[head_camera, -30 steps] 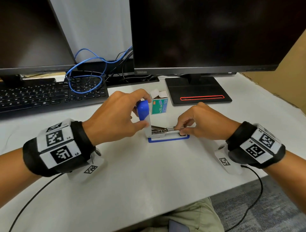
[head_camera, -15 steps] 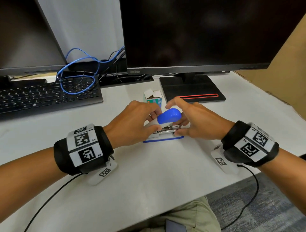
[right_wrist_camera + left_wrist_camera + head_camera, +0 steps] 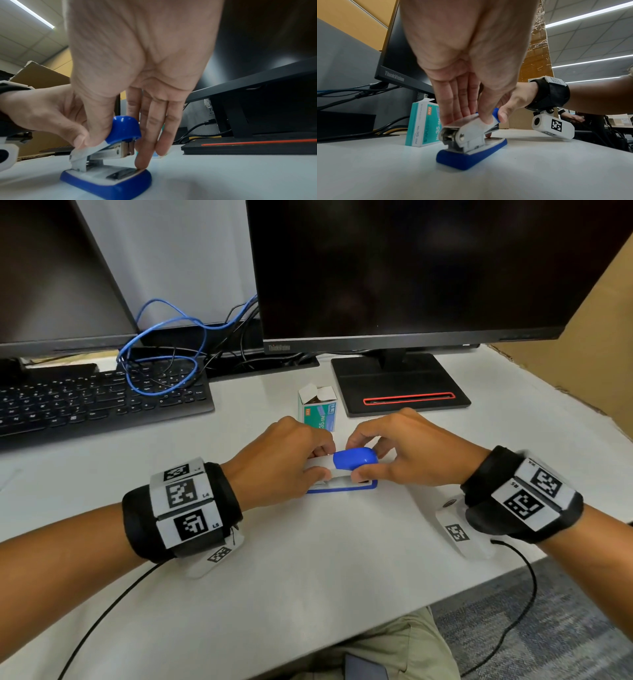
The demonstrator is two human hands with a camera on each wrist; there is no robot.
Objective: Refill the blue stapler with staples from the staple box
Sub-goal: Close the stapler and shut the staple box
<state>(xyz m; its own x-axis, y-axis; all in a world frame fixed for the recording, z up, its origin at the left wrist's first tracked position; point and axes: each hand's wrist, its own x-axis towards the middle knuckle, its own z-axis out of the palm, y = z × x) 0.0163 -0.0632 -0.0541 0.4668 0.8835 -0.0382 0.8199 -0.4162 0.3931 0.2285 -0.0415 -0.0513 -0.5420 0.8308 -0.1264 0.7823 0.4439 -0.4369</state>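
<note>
I am holding the blue stapler (image 3: 343, 470) on the white desk (image 3: 308, 559) with both hands.

My left hand (image 3: 277, 460) is pinching its white rear arm between thumb and fingers, while my right hand (image 3: 400, 453) is gripping the blue cap, one fingertip (image 3: 142, 163) touching the base. The open staple box (image 3: 318, 409) is standing just behind, before the monitor stand (image 3: 400, 385).

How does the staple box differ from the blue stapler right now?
The staple box stands upright with its top flaps open; the blue stapler lies flat on its base, its top nearly closed. The box stands untouched behind the hands; the left hand and right hand both grip the stapler. Both rest on the white desk.
</note>
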